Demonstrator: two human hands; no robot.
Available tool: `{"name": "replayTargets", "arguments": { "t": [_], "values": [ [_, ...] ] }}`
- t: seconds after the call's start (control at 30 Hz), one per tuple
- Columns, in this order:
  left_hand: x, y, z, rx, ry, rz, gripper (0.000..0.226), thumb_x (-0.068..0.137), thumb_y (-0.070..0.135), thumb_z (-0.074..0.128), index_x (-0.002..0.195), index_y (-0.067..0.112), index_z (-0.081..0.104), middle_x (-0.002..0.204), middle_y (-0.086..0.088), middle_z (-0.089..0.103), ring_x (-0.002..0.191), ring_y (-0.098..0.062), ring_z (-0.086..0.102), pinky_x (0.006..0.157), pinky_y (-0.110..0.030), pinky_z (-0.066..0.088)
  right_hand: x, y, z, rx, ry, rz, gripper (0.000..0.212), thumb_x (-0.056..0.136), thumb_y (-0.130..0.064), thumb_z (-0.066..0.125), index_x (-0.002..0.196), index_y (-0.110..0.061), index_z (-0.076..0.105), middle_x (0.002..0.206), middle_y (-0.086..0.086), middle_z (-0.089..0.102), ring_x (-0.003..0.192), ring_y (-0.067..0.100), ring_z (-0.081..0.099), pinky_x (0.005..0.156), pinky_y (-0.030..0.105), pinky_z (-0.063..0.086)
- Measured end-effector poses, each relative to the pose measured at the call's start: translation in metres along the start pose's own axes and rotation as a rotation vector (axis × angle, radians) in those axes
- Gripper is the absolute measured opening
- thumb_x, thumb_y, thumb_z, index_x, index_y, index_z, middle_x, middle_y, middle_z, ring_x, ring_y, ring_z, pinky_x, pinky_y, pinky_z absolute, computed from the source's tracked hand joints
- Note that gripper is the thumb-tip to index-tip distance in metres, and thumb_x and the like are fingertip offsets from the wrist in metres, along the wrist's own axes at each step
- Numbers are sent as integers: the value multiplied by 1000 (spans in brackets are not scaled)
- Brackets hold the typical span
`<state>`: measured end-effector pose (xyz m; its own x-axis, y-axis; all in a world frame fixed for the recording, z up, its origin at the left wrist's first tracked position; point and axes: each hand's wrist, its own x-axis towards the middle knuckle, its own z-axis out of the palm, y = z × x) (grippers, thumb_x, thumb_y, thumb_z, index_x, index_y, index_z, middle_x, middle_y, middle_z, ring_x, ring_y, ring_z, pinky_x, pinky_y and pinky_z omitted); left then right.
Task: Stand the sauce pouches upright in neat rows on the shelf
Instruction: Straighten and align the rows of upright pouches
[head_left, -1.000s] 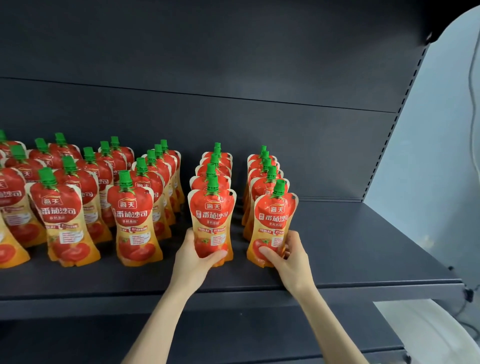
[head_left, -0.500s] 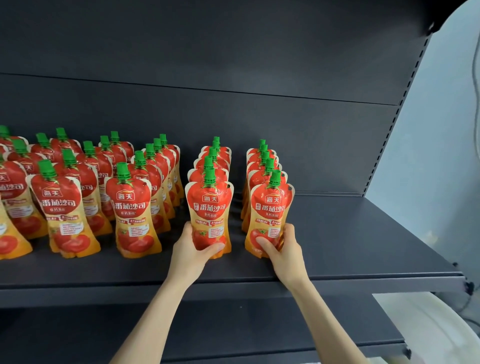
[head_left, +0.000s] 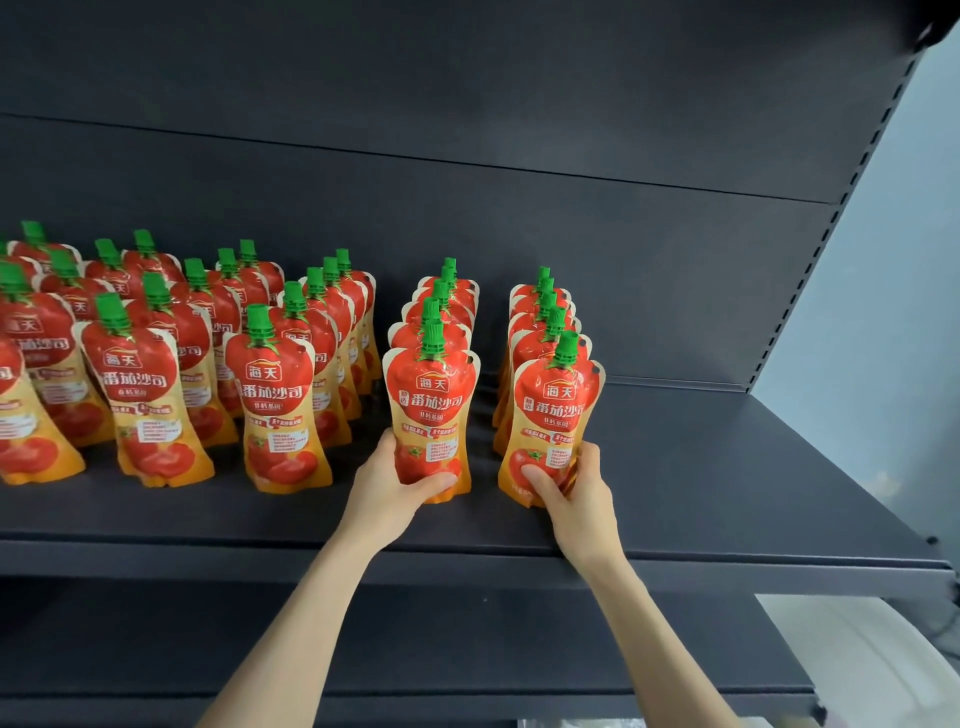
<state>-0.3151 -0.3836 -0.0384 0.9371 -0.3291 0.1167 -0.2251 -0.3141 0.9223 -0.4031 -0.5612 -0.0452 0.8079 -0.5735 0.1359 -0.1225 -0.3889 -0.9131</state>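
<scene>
Shelf: a dark metal shelf (head_left: 727, 467) against a dark back panel (head_left: 519, 234), with a bare stretch at the right of the frame.
Rows: sauce pouches (head_left: 156, 364) stand in files across the left and centre. Two more files at centre right stand apart from them.
Left hand: your left hand (head_left: 384, 483) grips the foot of the centre front pouch (head_left: 431, 410), thumb across its face.
Right hand: your right hand (head_left: 576, 488) grips the foot of the right front pouch (head_left: 556, 410), fingers round its right edge.
Change: hardly any over the last second. Both grips hold, and both pouches stay at the head of their files.
Meaning: you seem to be squaring the fronts. The right front pouch leans slightly right, so settle it before letting go.
</scene>
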Motion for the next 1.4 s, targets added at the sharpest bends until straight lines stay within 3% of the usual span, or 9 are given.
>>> {"name": "replayTargets", "arguments": {
  "t": [0.17, 0.33, 0.47, 0.57, 0.7, 0.83, 1.03, 1.2, 1.4],
  "values": [
    [-2, 0, 1, 29, 6, -2, 72, 77, 29, 74, 136, 17, 34, 132, 0, 51, 122, -20, 50, 97, -35, 43, -2, -2, 0, -2, -2, 6, 53, 82, -44, 64, 123, -24, 37, 122, -4, 58, 108, 15, 59, 96, 40, 51],
    [-10, 0, 0, 24, 57, 15, 79, 74, 28, 78, 137, 15, 32, 132, -2, 48, 117, -16, 50, 89, -26, 43, -8, -9, -5, 53, 24, -19, 57, 81, -34, 69, 127, -17, 40, 118, -4, 58, 102, 9, 59, 86, 23, 49],
    [-28, -3, -4, 154, 149, 31, 93, 77, 33, 74, 147, 9, 17, 146, -9, 32, 134, -24, 36, 102, -37, 38, -22, -9, -7, -6, 74, -30, 72, 78, -40, 71, 136, -20, 34, 133, -1, 50, 123, 17, 48, 101, 42, 46],
    [-46, -8, -11, 163, 214, 89, 80, 81, 29, 71, 144, 9, 26, 143, -9, 37, 132, -22, 39, 100, -31, 38, -35, -12, -4, -27, 143, -46, 68, 81, -37, 69, 137, -20, 34, 139, 1, 42, 131, 20, 38, 105, 45, 41],
    [-56, -21, -39, 154, 370, 225, 47, 81, 18, 70, 123, 11, 52, 117, -5, 55, 110, -22, 54, 89, -36, 49, -53, -22, 13, 20, 218, -136, 39, 83, -25, 69, 115, -29, 48, 115, -10, 48, 115, 18, 50, 96, 41, 47],
    [-52, -31, -75, 150, 499, 235, 41, 79, 16, 73, 114, 7, 53, 112, -9, 55, 105, -25, 55, 82, -37, 52, -70, -40, 46, -9, 264, -208, 30, 85, -19, 66, 112, -19, 55, 110, -4, 52, 105, 19, 54, 90, 33, 47],
    [-37, -48, -103, 184, 494, 213, 73, 72, 19, 79, 130, 1, 38, 129, -21, 41, 119, -32, 46, 90, -35, 45, -72, -61, 96, -22, 267, -126, 59, 83, -24, 70, 133, -15, 41, 123, -6, 44, 118, 16, 45, 98, 31, 41],
    [-22, -56, -114, 181, 372, 115, 88, 73, 31, 78, 140, 7, 25, 138, -15, 36, 126, -31, 42, 94, -44, 47, -61, -66, 122, -83, 290, -41, 88, 78, -30, 74, 145, -12, 20, 146, 5, 32, 136, 22, 28, 110, 43, 33],
    [-11, -59, -112, 153, 340, 83, 84, 76, 34, 75, 140, 9, 27, 134, -13, 41, 123, -29, 46, 88, -42, 50, -42, -64, 135, -89, 290, 39, 88, 72, -36, 78, 141, -18, 26, 137, 3, 46, 127, 23, 44, 103, 49, 43]
  ]
}}
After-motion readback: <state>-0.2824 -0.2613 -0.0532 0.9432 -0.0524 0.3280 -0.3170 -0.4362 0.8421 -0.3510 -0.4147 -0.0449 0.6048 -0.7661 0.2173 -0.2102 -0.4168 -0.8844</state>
